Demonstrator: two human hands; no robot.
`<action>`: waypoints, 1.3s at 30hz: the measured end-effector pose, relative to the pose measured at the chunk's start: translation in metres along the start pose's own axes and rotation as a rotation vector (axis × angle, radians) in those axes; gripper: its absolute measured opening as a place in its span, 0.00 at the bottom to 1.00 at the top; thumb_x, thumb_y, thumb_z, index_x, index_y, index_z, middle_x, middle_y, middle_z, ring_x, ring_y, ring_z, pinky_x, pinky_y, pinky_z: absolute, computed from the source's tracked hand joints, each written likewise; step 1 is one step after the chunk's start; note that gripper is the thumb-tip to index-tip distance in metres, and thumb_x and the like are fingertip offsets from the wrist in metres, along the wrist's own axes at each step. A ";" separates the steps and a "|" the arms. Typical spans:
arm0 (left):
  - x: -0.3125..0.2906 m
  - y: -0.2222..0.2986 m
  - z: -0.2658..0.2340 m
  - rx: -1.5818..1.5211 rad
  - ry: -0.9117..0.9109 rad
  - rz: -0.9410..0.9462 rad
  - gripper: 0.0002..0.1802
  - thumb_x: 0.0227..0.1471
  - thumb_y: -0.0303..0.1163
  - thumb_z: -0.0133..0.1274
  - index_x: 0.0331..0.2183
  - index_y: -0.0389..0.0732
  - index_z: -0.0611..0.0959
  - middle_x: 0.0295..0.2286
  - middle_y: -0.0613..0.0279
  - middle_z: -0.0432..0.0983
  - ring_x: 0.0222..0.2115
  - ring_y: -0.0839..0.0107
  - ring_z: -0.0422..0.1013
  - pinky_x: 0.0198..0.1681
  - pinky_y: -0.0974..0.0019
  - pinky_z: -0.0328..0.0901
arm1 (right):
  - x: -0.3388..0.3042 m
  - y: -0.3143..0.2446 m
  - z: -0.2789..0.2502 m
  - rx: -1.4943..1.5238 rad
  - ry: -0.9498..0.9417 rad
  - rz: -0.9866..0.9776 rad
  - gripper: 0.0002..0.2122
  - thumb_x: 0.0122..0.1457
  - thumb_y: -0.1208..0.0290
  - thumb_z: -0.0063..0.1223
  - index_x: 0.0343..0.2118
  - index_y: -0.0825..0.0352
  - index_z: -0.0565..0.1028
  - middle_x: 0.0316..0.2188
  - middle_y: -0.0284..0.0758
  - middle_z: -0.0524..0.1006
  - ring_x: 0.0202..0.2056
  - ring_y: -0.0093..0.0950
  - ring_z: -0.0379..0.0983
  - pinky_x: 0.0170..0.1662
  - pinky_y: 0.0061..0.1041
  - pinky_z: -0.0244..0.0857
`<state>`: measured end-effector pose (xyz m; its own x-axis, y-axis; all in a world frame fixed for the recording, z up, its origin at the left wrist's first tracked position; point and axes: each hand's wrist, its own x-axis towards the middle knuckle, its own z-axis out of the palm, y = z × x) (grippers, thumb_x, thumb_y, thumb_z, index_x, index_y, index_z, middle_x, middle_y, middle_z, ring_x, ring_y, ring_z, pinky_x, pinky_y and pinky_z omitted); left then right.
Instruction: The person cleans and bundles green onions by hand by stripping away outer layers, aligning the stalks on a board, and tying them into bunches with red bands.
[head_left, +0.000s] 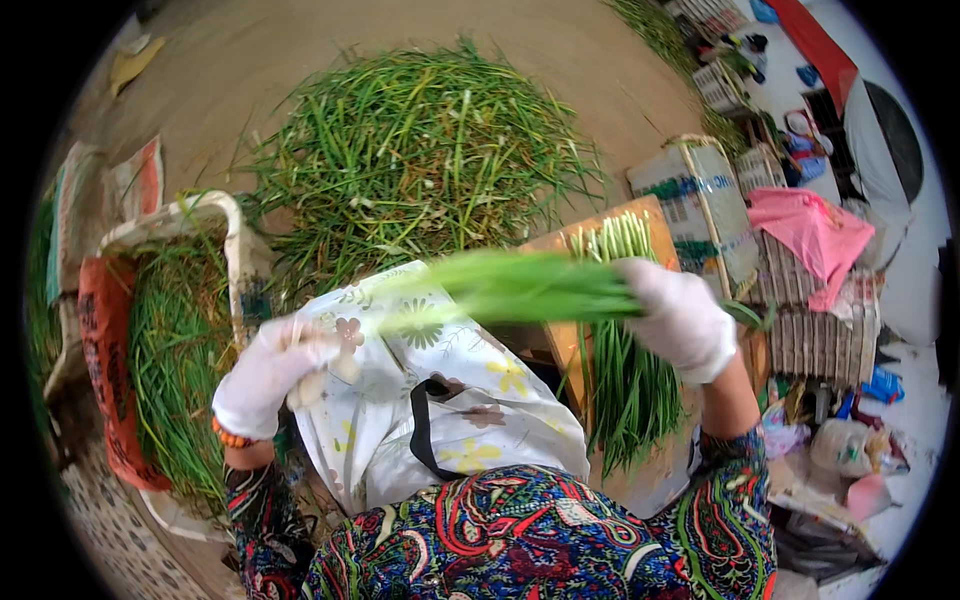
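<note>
My right hand (683,318), in a white glove, grips a bunch of green chives (540,285) that stretches leftward over my lap, blurred by motion. My left hand (272,372), also gloved and with an orange bead bracelet at the wrist, is at the left edge of the flowered white apron (375,385). Its fingertips are smeared, so whether they hold anything does not show. Below my right hand, a neat row of chives (635,390) lies on a wooden board (650,215), pale stem ends pointing away from me.
Ahead on the floor spreads a big heap of loose chives (420,160). On my left stands a white crate (232,235) full of leaves, with an orange sack (108,370) over its side. To the right are stacked crates (815,340) under a pink cloth (810,225).
</note>
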<state>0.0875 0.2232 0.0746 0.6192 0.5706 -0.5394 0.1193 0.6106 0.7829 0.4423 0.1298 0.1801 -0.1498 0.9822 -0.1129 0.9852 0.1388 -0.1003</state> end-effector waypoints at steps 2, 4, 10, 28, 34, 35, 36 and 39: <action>0.042 0.007 0.023 0.085 0.050 0.106 0.12 0.48 0.30 0.49 0.36 0.34 0.76 0.20 0.67 0.73 0.13 0.86 0.60 0.14 0.82 0.53 | -0.057 0.045 0.001 0.087 0.217 0.388 0.15 0.46 0.73 0.55 0.38 0.63 0.67 0.26 0.43 0.74 0.27 0.41 0.72 0.28 0.33 0.66; 0.087 -0.001 0.060 0.235 -0.014 0.284 0.14 0.46 0.23 0.51 0.39 0.35 0.74 0.27 0.61 0.74 0.17 0.83 0.66 0.21 0.79 0.62 | -0.119 0.093 0.016 0.212 0.275 0.778 0.12 0.50 0.73 0.50 0.39 0.65 0.67 0.23 0.45 0.73 0.26 0.42 0.72 0.27 0.32 0.63; 0.183 -0.026 0.188 1.765 0.068 1.320 0.36 0.42 0.25 0.42 0.55 0.56 0.58 0.56 0.61 0.51 0.56 0.59 0.48 0.58 0.50 0.41 | -0.181 0.149 0.083 0.313 0.247 1.224 0.12 0.51 0.72 0.45 0.39 0.67 0.65 0.20 0.44 0.73 0.22 0.36 0.71 0.25 0.34 0.63; 0.285 -0.040 0.368 1.780 -0.479 1.429 0.48 0.30 0.27 0.55 0.56 0.49 0.54 0.55 0.61 0.52 0.56 0.65 0.50 0.57 0.49 0.43 | -0.155 0.192 0.155 0.245 -0.059 0.847 0.10 0.52 0.67 0.45 0.36 0.65 0.66 0.30 0.47 0.73 0.32 0.45 0.71 0.35 0.40 0.65; 0.288 -0.041 0.371 1.893 -0.513 1.255 0.48 0.29 0.31 0.58 0.55 0.44 0.56 0.52 0.61 0.56 0.55 0.64 0.49 0.56 0.49 0.44 | -0.142 0.157 0.107 0.101 0.224 0.622 0.26 0.50 0.61 0.48 0.47 0.75 0.61 0.46 0.52 0.65 0.48 0.46 0.62 0.48 0.34 0.60; 0.286 -0.041 0.372 1.924 -0.520 1.223 0.46 0.31 0.32 0.58 0.54 0.44 0.56 0.52 0.60 0.55 0.56 0.64 0.49 0.56 0.49 0.44 | -0.140 0.158 0.117 0.096 0.150 0.656 0.35 0.48 0.55 0.52 0.52 0.76 0.55 0.51 0.53 0.60 0.52 0.47 0.58 0.52 0.36 0.55; 0.284 -0.046 0.371 1.889 -0.505 1.241 0.46 0.31 0.33 0.58 0.54 0.44 0.56 0.52 0.60 0.55 0.56 0.64 0.49 0.56 0.49 0.43 | -0.139 0.157 0.123 0.103 0.136 0.701 0.38 0.45 0.53 0.53 0.53 0.75 0.53 0.52 0.53 0.58 0.53 0.47 0.56 0.53 0.37 0.53; 0.284 -0.054 0.368 1.849 -0.416 1.316 0.47 0.32 0.35 0.57 0.55 0.43 0.55 0.53 0.61 0.55 0.56 0.64 0.48 0.57 0.49 0.42 | -0.129 0.164 0.142 0.214 -0.008 0.851 0.52 0.36 0.46 0.59 0.57 0.73 0.43 0.57 0.51 0.49 0.58 0.45 0.45 0.57 0.44 0.43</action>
<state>0.5424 0.1504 -0.0070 0.9671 -0.1531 0.2033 -0.1574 -0.9875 0.0055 0.6112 0.0081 0.0377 0.6275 0.7405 -0.2406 0.7261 -0.6681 -0.1623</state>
